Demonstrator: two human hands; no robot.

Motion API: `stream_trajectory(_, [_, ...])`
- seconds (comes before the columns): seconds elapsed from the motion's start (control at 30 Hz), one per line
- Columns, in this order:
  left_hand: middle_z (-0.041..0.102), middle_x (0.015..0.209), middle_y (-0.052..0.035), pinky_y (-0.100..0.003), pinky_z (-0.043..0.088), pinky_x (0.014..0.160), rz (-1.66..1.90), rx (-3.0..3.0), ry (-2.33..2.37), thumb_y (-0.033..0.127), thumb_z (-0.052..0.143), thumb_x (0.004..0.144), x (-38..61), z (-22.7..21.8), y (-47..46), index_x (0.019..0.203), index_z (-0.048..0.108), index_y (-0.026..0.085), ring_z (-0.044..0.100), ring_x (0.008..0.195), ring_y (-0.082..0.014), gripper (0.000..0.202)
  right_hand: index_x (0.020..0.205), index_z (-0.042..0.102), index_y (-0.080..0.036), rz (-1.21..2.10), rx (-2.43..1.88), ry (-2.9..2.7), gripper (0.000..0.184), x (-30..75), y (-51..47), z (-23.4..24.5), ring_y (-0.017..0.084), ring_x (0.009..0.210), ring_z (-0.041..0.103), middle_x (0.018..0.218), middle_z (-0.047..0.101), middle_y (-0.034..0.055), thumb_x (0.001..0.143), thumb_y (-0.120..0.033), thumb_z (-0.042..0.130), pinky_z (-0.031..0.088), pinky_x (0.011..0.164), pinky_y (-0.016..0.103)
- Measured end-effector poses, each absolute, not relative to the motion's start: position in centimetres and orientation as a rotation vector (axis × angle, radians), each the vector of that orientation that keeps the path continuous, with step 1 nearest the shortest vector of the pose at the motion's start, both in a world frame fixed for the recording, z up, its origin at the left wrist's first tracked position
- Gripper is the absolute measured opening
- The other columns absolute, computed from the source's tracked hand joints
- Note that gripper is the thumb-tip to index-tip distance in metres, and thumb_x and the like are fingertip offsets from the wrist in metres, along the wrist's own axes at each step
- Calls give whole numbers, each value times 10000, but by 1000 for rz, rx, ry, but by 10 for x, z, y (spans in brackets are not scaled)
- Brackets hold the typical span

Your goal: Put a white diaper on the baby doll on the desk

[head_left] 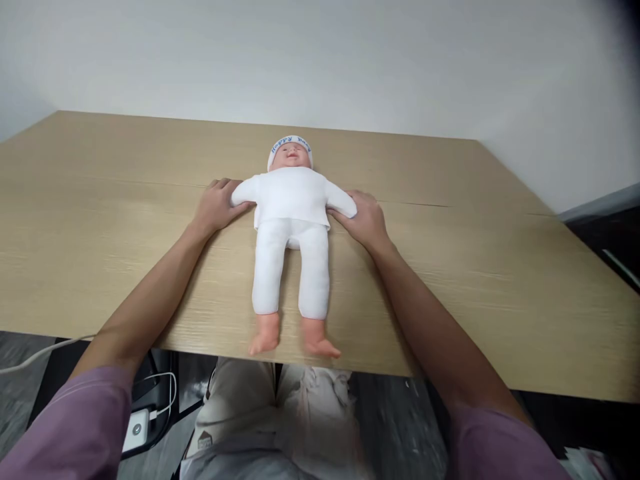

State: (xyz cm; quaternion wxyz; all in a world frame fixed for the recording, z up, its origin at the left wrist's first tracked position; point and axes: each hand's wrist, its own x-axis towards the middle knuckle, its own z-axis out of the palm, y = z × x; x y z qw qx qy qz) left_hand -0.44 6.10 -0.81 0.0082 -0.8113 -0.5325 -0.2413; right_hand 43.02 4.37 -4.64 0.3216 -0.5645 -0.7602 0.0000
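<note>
Head view: the left hand [216, 207] curls around one sleeve end [243, 192] of the white-clothed, plastic-faced baby doll [293, 203], which lies face up between both hands on the pale wood-grain table [125, 220]. It should handle light and soft, best held at the torso; its long axis runs head beyond the hands, feet nearer. The right hand [367, 217] grips the other sleeve [340, 198], how firmly I cannot tell.

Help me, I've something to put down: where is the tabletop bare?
The table is bare outside the left forearm, outside the right forearm, and between the doll and the wall. It is crowded mid-table, where the left hand and right hand hold the doll's arms; smaller patches lie between its legs and each forearm.
</note>
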Motion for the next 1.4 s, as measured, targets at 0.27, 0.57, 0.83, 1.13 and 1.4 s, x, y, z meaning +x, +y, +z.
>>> stream_trajectory(0.27, [791,1345,-216,-512,521,1073,-733,-2460,-1777,862,563,1047,9,-5,89,1508,739,164,712,1257,-438,855,1358,797,-222,19,-1521,-1929,776,432,65,-46,411,1128,791,1270,870,171,1034,-898,597,626,947,514])
stream_trajectory(0.57, [667,1622,-266,-605,308,1351,-844,-2360,-1862,797,591,1069,-7,-16,55,1665,527,146,604,1513,-465,885,1630,575,-156,-37,-1483,-1930,818,437,30,-54,448,1424,672,1567,710,261,1096,-776,553,529,1233,631])
stream_trajectory(0.83, [734,1453,-225,-598,433,1206,-859,-2306,-2013,558,629,1063,-36,-18,35,1494,642,191,626,1374,-440,566,1539,692,-187,-1,-1461,-1918,680,468,12,-55,433,1380,687,1511,761,225,1068,-674,644,523,1227,638])
stream_trajectory(1.13, [774,1348,-200,-565,464,1159,-802,-2391,-1922,555,673,1020,-46,-13,50,1380,701,192,647,1247,-391,512,1379,798,-200,-23,-1499,-1890,579,483,36,-64,395,1245,710,1337,804,207,1087,-671,634,564,1155,610])
stream_trajectory(1.4, [671,1580,-221,-563,444,1264,-958,-2445,-1814,559,739,986,-46,-19,53,1590,585,146,613,1437,-407,747,1391,768,-178,-1,-1428,-1894,609,484,40,-70,393,1191,707,1308,800,209,1020,-658,717,564,1133,596])
